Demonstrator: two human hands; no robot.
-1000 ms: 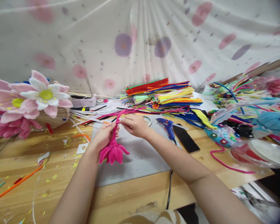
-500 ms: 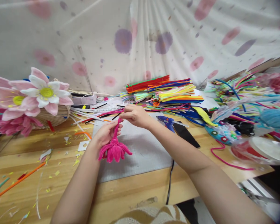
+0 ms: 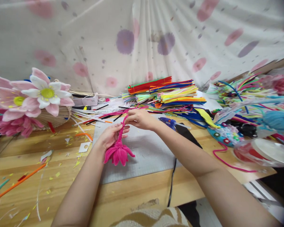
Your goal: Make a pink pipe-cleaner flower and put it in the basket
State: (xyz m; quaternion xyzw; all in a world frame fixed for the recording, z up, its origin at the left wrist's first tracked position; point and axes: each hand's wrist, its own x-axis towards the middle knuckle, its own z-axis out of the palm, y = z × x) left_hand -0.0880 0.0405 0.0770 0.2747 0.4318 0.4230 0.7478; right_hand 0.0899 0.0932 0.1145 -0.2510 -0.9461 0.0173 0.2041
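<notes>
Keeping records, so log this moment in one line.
left hand: holding pink stem | right hand: on stem, higher up | flower: petals down | glue gun: untouched

A wooden table [image 3: 123, 193] carries a grey mat [image 3: 142, 160], an orange stem [image 3: 19, 182], yellow scraps [image 3: 58, 174] and a pink strand [image 3: 241, 169].

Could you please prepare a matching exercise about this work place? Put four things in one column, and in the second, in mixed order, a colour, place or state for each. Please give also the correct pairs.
Things:
1. mat
2. flower
3. glue gun
4. long orange pipe cleaner

Descriptions:
A. blue, partly hidden by the right forearm
B. lower left of the picture
C. grey, lying flat
D. petals downward, stem in the left hand and right hand

Pairs: 1-C, 2-D, 3-A, 4-B
</notes>
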